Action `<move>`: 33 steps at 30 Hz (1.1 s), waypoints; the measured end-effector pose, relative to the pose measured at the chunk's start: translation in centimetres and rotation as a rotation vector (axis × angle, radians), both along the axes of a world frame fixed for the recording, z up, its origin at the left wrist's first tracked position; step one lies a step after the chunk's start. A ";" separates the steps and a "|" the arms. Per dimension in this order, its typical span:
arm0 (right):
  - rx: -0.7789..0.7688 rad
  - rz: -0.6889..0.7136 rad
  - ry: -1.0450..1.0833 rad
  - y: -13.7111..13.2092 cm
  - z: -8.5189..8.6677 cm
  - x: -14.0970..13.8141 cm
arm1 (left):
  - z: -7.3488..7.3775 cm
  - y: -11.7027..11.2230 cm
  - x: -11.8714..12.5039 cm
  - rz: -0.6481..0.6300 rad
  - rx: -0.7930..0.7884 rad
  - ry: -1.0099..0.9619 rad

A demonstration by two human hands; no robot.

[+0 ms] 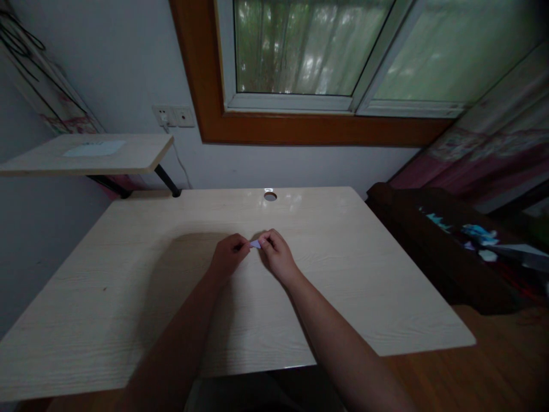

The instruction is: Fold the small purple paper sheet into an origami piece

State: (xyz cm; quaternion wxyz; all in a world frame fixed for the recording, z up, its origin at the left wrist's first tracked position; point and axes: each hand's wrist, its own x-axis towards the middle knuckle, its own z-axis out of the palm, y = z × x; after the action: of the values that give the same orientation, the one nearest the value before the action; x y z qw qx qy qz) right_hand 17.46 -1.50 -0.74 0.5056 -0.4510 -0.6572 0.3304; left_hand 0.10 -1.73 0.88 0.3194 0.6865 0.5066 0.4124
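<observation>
Between my two hands is a small, pale lilac piece (255, 244) that looks like folded paper, narrow toward the left and wider toward the right. The fingertips of my left hand (229, 254) pinch its narrow end. On the other side, the thumb and fingers of my right hand (277, 252) close on its wider end. Fingers cover both ends, so its full shape is hidden. Both hands are close together just above or on the pale wooden desk (343, 274), near its middle; I cannot tell whether they touch it.
A round cable hole (270, 196) lies near the desk's back edge. At the back left stands a raised shelf (141, 151) with a paper sheet (95, 149) on it. Right of the desk, a dark brown surface (420, 229) holds several small colourful items. A wall socket (174, 116) is behind.
</observation>
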 end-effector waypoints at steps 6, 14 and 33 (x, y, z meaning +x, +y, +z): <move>-0.059 -0.066 0.076 0.4 -0.3 0.2 | -0.4 0.3 -0.5 0.059 -0.016 -0.056; -0.057 -0.027 0.050 0.2 -0.3 0.1 | -0.2 0.4 -0.4 0.034 -0.007 -0.109; -0.014 0.083 -0.082 -0.5 0.9 -0.2 | -0.5 0.2 -0.3 -0.085 -0.008 0.011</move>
State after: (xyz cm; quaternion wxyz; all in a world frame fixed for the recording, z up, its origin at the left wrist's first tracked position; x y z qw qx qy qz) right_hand 17.26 -2.01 0.12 0.4611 -0.4401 -0.6931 0.3368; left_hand -0.18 -1.52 0.36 0.3364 0.7084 0.4804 0.3928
